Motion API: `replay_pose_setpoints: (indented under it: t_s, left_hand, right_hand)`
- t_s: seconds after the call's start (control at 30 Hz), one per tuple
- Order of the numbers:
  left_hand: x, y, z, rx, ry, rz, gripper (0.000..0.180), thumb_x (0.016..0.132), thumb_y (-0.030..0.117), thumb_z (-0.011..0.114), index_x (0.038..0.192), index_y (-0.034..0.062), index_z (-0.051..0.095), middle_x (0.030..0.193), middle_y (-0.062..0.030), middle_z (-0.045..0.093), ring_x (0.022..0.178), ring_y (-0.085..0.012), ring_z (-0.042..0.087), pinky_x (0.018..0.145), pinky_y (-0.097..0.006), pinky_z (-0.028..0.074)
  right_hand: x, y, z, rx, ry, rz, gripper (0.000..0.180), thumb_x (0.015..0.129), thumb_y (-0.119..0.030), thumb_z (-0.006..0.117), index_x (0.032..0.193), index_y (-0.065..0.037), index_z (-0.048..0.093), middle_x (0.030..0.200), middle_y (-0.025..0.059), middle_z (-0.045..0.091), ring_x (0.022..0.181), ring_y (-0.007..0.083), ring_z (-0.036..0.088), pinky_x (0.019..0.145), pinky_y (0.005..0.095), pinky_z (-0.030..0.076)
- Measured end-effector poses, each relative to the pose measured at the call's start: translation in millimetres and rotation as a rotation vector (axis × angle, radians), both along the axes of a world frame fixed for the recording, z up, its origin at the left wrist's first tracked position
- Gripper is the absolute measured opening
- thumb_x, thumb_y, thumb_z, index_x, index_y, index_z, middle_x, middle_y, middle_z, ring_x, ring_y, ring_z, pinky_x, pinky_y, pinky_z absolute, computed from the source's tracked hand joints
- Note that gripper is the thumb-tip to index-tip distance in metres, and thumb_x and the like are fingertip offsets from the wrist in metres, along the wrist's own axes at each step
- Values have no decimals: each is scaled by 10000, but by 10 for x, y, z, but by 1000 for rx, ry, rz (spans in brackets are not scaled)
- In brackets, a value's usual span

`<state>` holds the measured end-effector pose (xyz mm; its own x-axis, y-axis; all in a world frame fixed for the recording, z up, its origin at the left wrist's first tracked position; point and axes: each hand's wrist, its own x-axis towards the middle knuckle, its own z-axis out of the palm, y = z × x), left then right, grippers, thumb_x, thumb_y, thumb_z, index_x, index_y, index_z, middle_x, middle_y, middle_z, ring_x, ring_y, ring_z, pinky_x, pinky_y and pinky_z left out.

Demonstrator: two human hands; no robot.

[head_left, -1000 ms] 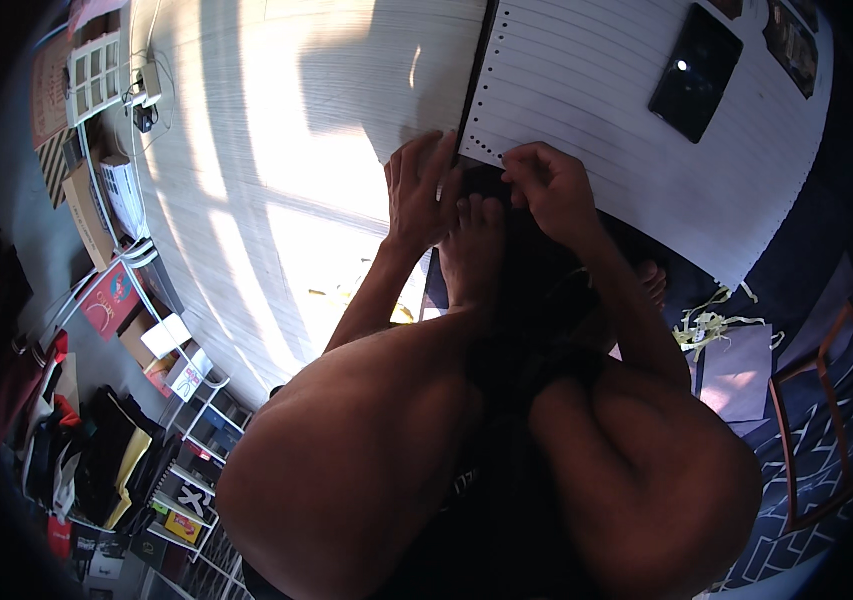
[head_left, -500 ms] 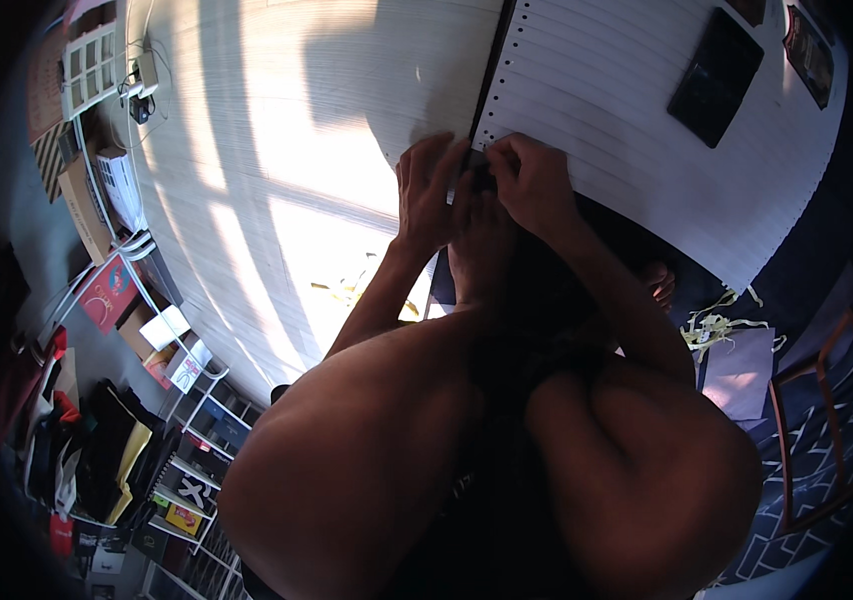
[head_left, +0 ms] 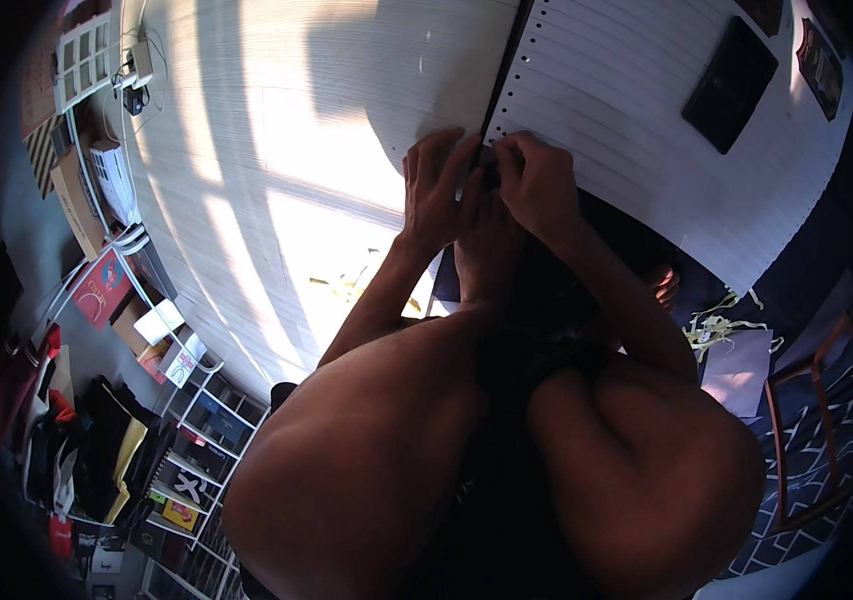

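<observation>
A large white ruled sheet (head_left: 637, 150) with a row of punched holes along its left edge lies at the upper right. At its near left corner my right hand (head_left: 539, 180) is closed, thumb and forefinger pinched on the holed edge. Close beside it, my left hand (head_left: 435, 190) has its fingers bent and drawn together at the same corner. Its fingertips are partly hidden, so what they hold cannot be made out. My foot (head_left: 487, 245) is just below both hands. A flat black rectangular device (head_left: 730, 85) rests on the sheet.
Torn pale strips (head_left: 715, 328) lie by my other foot, others (head_left: 367, 285) on the sunlit wooden floor (head_left: 297, 150). A dark card-like item (head_left: 820, 68) is on the sheet's far right. White wire shelving (head_left: 212, 420) stands left; a brown frame (head_left: 775, 450) is at right.
The whole view has shifted slightly. Both hands stay at the sheet's near left corner, and the right fingers are a little closer over the holed edge.
</observation>
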<state>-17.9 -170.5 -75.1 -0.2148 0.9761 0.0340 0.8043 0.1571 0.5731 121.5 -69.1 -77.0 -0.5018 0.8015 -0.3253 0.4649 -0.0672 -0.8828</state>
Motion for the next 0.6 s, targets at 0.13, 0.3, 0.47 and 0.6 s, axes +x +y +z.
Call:
replay_pose_setpoints:
  t_s: [0.13, 0.3, 0.47, 0.6]
  left_hand:
    - [5, -3, -3, -26, 32, -30, 454, 857, 109, 720, 1305, 82, 654, 1323, -182, 541, 1232, -348, 505, 1036, -462, 399]
    - [12, 5, 48, -33, 63, -56, 450, 858, 126, 724, 1304, 103, 670, 1329, -182, 534, 1228, -349, 499, 1038, -462, 391]
    - [34, 12, 32, -34, 46, -22, 437, 860, 126, 719, 1296, 131, 684, 1333, -182, 528, 1225, -349, 496, 1033, -461, 394]
    - [30, 5, 10, -15, 77, -44, 466, 857, 134, 717, 1321, 146, 671, 1334, -179, 529, 1223, -348, 496, 1030, -462, 389]
  right_hand:
    - [-14, 12, 22, -21, -26, -12, 193, 942, -144, 611, 868, 29, 651, 752, 255, 676, 743, 441, 686, 674, 481, 555]
    - [-32, 37, 47, -32, -45, 1, 196, 935, -147, 617, 854, 30, 646, 743, 254, 675, 740, 440, 686, 675, 479, 556]
    - [-41, 23, 7, -4, -46, 11, 204, 939, -149, 610, 847, 29, 648, 739, 254, 674, 733, 442, 683, 684, 490, 553]
    - [-66, 10, 27, 10, -52, 4, 209, 942, -150, 601, 840, 27, 643, 734, 253, 670, 735, 448, 678, 691, 503, 548]
